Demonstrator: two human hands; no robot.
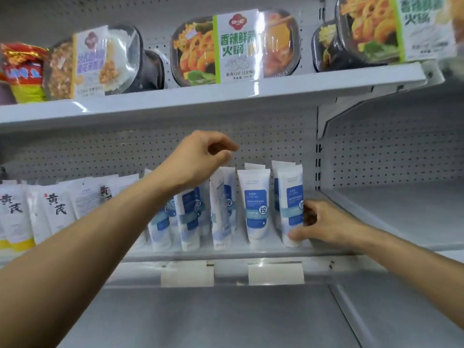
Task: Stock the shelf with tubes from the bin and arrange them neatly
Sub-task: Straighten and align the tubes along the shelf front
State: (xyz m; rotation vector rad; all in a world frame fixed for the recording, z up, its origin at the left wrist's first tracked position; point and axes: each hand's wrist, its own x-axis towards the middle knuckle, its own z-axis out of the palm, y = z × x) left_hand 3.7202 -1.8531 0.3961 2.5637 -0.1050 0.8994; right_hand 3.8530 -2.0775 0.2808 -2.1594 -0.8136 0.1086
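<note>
Several white tubes with blue labels stand cap-down in rows on the middle shelf (226, 253). My right hand (324, 223) grips the rightmost front tube (291, 209), thumb near its cap and fingers behind it. My left hand (200, 156) hovers above the tubes (190, 209) left of centre, fingers loosely curled with thumb and forefinger close together, holding nothing. One tube (256, 204) stands upright between my hands, and another (221, 209) beside it shows its side. The bin is out of view.
White tubes with black characters and yellow caps (15, 217) fill the shelf's left part. Boxed hotpot meals (236, 46) sit on the upper shelf. Two blank price tags (276, 273) hang on the shelf edge. A bare lower shelf (213, 320) lies below, and another shelf bay (401, 209) stands right.
</note>
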